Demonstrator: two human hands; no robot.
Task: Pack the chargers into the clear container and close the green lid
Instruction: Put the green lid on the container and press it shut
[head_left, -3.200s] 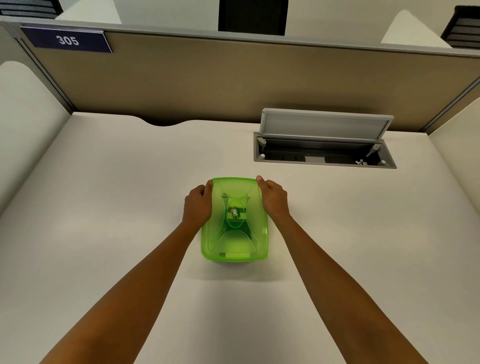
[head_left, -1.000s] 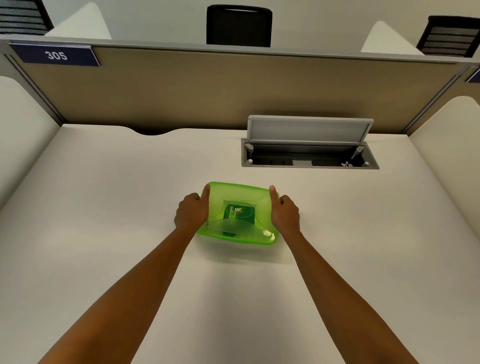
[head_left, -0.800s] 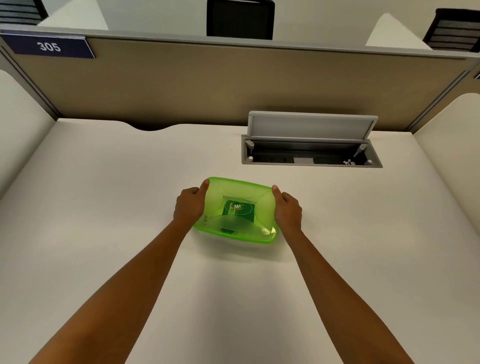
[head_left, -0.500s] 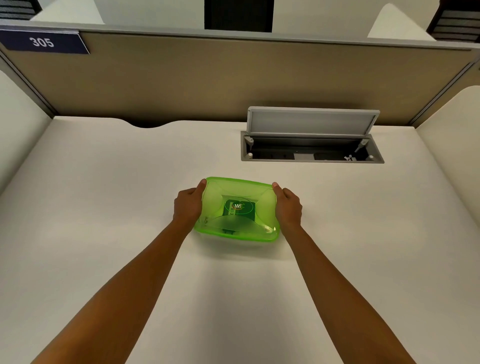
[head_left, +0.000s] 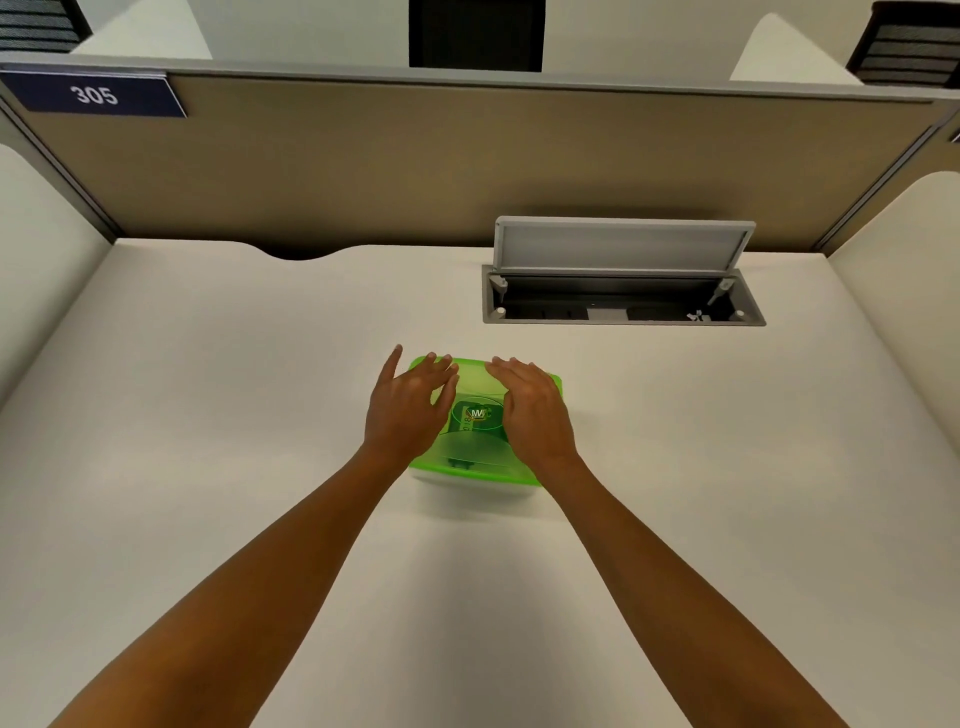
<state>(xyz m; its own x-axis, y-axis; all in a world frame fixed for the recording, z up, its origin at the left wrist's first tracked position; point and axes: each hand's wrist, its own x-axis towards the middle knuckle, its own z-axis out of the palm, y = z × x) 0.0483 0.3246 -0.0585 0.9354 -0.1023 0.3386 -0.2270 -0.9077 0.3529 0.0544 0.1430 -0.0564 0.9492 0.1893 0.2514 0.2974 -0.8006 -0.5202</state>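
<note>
Head view, translucent green lid (head_left: 480, 457), flat hands (head_left: 410, 410), perhaps pressing

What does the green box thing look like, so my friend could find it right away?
Start at the wide white desk in front of the tan divider wall. Near its middle, closer than the open grey cable hatch, sits a small rectangular container with a see-through bright green plastic lid, with the left hand and right hand spread open over it. It is the only brightly coloured thing on the desk.
</note>
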